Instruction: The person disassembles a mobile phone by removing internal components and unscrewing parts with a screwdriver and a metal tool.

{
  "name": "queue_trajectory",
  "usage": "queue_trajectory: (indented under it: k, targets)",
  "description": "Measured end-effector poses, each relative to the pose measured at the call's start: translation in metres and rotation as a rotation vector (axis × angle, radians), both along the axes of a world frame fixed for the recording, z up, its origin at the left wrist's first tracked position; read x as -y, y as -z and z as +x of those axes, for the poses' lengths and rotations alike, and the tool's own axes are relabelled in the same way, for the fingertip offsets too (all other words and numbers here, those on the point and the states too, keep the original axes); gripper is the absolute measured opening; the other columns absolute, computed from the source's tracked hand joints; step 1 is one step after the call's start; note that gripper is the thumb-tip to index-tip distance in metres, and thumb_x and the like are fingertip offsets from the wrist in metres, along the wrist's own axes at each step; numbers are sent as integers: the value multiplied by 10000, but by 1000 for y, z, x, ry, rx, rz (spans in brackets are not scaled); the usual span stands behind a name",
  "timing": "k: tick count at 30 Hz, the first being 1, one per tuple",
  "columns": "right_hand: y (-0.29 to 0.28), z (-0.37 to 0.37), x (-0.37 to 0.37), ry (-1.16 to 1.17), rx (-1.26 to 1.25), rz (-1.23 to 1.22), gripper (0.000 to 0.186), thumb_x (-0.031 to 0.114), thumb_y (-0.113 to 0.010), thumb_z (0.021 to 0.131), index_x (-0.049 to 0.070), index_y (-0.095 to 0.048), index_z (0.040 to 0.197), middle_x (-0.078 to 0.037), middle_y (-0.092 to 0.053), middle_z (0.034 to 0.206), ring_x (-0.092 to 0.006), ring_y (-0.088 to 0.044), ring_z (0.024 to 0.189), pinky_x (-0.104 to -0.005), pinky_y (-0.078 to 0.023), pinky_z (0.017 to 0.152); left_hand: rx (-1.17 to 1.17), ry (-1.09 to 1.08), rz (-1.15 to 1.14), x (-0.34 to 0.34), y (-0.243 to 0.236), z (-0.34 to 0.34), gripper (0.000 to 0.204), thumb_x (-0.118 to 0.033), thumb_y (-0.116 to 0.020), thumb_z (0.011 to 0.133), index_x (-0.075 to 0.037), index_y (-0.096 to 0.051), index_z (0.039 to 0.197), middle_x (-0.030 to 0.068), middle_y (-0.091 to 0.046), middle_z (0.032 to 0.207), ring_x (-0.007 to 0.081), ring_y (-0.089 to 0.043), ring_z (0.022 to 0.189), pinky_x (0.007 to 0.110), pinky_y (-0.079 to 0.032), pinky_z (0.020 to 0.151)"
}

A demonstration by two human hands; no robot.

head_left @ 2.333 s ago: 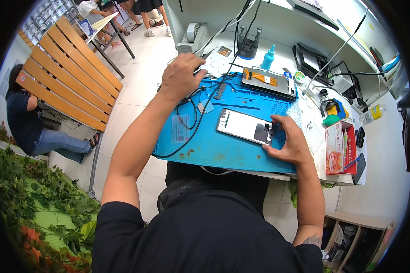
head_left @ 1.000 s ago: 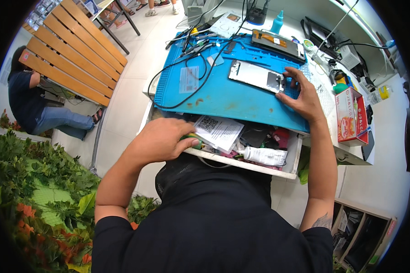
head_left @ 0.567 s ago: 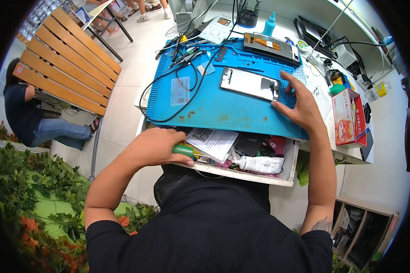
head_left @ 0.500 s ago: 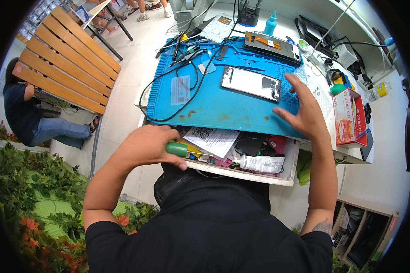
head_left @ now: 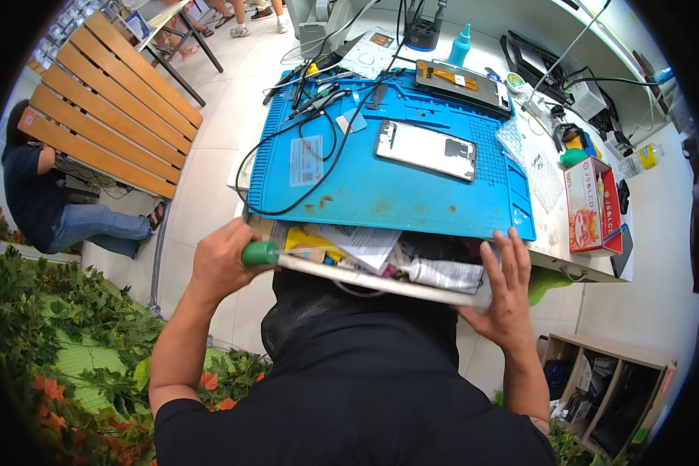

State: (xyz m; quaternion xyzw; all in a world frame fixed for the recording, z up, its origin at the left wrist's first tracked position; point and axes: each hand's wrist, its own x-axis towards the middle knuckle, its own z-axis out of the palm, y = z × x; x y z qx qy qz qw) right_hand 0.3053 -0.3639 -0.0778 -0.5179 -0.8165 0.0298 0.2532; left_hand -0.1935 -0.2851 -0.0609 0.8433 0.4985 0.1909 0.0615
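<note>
My left hand [head_left: 224, 260] is closed around the green handle of a screwdriver [head_left: 259, 253] beside the drawer's left front corner. Its thin metal shaft points right, over the drawer's contents. At the right front corner of the pulled-out drawer [head_left: 365, 281], my right hand [head_left: 506, 289] has its fingers stretched apart, against the corner with the thumb low at the front. Inside the drawer lie a white tube [head_left: 446, 275], a printed paper [head_left: 365, 242] and yellow items. Above it, on a blue work mat [head_left: 349, 194], rests a phone frame [head_left: 426, 150] with a silvery-white inside.
A black cable [head_left: 245, 175] loops over the mat's left side, near several pen-like tools. Behind the phone frame lies a dark phone screen part [head_left: 462, 84]. A blue bottle [head_left: 460, 46] and a red-white box [head_left: 594, 208] stand on the desk. A person sits by a slatted wooden bench [head_left: 116, 105].
My right hand has come down from above the mat to the drawer's right corner. My left hand has moved left with the screwdriver. The drawer has slid slightly inward under the mat.
</note>
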Motion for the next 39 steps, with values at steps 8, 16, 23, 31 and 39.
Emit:
queue_trajectory:
  k: [8, 16, 23, 31, 39]
  targets:
    - [-9, -5, -60, 161, -40, 228, 955, 137, -1008, 792, 69, -604, 1655, -183, -650, 1596, -404, -586, 1437, -521, -449, 1221, 294, -30, 74, -38, 5, 49, 681, -352, -1077, 818, -71, -730, 1332, 90, -822, 1118, 282, -828, 907, 362, -670, 808]
    - [-32, -26, -128, 95, -188, 179, 818, 191, -985, 856, 31, -640, 1580, -244, -695, 1467, -462, -626, 1378, -555, -495, 1201, 1237, -13, -1056, -57, -20, 83, 649, -233, -644, 1194, -55, -337, 1738, 145, -643, 1191, 157, -604, 715, 312, -527, 585]
    - [-27, -8, -178, 154, -214, -29, 922, 247, -1000, 865, -12, -564, 1635, -276, -665, 1528, -459, -608, 1462, -518, -489, 1254, 1576, 180, -1166, -89, -8, 94, 814, -183, -588, 1074, -39, -253, 1802, 198, -585, 1293, 203, -633, 740, 323, -570, 570]
    - [-8, -4, -177, 89, -247, -116, 972, 274, -1009, 835, -25, -553, 1640, -266, -671, 1528, -473, -632, 1445, -552, -435, 1323, 1380, 4, -1132, -89, -13, 110, 800, -200, -581, 1078, 23, -268, 1780, 210, -606, 1205, 176, -612, 590, 309, -546, 474]
    - [-8, -2, -179, 41, -209, -65, 955, 292, -1029, 790, -9, -614, 1595, -241, -735, 1416, -483, -658, 1403, -610, -378, 1371, 1320, -32, -1178, -83, -17, 114, 765, -217, -615, 1078, 33, -333, 1744, 179, -592, 1143, 132, -580, 559, 280, -526, 458]
